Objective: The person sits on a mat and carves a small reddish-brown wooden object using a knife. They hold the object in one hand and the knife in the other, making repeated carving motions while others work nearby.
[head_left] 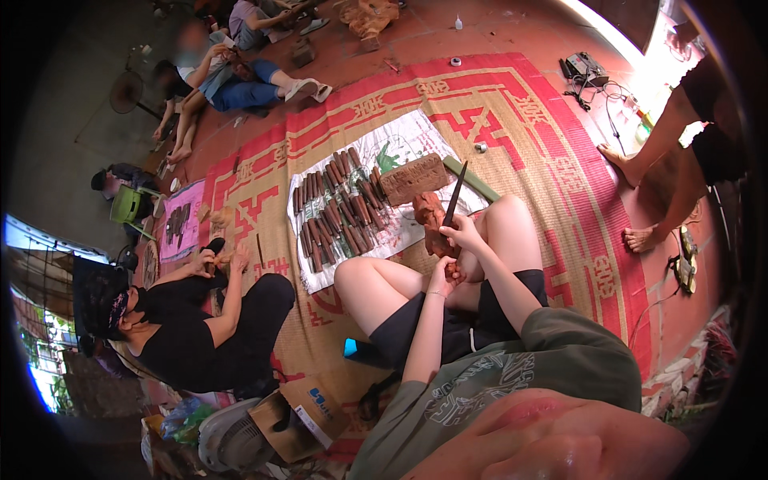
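Observation:
A reddish-brown carved piece of wood stands up between my bent knees. My left hand is closed around its lower end. In my right hand is a dark, tapered tool that looks like a file, its narrow tip pointing up and away from me. The file is beside the carving's right side; whether they touch, I cannot tell. Just beyond the carving lies a rough brown block, at the edge of a white cloth. Several wooden-handled carving tools are laid in rows on that cloth.
A patterned red and straw mat lies beneath me. At my left a person in black works with both hands. Someone's bare feet are at the right, near a corded box. A cardboard box and a fan stand lower left.

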The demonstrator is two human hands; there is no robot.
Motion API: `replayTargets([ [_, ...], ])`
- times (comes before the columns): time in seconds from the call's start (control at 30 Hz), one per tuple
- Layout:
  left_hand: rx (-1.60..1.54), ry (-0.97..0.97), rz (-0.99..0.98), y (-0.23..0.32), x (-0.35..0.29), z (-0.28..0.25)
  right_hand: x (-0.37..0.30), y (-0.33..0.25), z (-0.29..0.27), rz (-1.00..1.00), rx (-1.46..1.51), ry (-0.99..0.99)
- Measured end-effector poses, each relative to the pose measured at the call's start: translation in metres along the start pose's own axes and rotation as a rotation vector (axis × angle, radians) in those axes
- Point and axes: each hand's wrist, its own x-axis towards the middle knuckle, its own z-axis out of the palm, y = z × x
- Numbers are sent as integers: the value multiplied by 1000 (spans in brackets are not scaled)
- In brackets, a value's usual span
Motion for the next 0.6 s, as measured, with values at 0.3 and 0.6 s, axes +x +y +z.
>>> replayTargets([
  [0.3,0,-4,9,1,-3,6,1,6,0,-29,14,61],
  [0.6,14,-39,26,3,-8,8,16,31,0,-100,-149,154],
])
